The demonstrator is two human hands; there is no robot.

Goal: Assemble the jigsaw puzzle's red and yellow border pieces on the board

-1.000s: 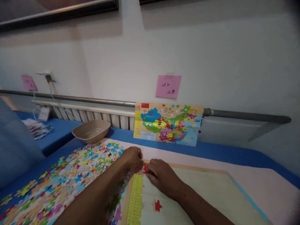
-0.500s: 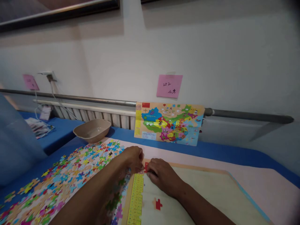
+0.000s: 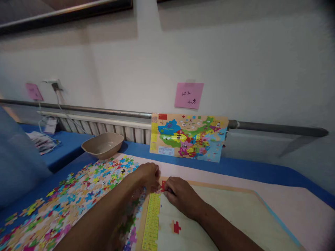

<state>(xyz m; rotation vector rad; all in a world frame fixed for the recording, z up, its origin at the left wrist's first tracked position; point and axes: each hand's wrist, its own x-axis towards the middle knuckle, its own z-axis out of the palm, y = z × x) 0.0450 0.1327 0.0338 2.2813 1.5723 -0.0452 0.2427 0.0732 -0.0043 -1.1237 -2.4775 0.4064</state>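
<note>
A puzzle tray (image 3: 225, 188) with a tan and light-blue rim holds a yellow strip of joined pieces (image 3: 151, 223) along its left side, a red piece (image 3: 163, 184) at the far left corner, and a loose red-and-tan piece (image 3: 176, 227) nearer the person. The left hand (image 3: 149, 175) bends down at that corner, and the right hand (image 3: 180, 195) has its curled fingers at the red piece; the hands are close together, but whether either is clamped on anything I cannot tell. Beyond the heap of loose pieces (image 3: 75, 195) sits a beige bowl (image 3: 103, 145), its inside shiny. The left forearm (image 3: 104, 209) hides part of the heap. A colourful map sheet (image 3: 188, 137) stands upright behind the tray, below a pink note (image 3: 188, 95). A pink sheet (image 3: 288, 198) covers much of the blue tabletop (image 3: 261, 172), and a grey pipe (image 3: 274, 128) runs along the pale wall (image 3: 235, 62)
</note>
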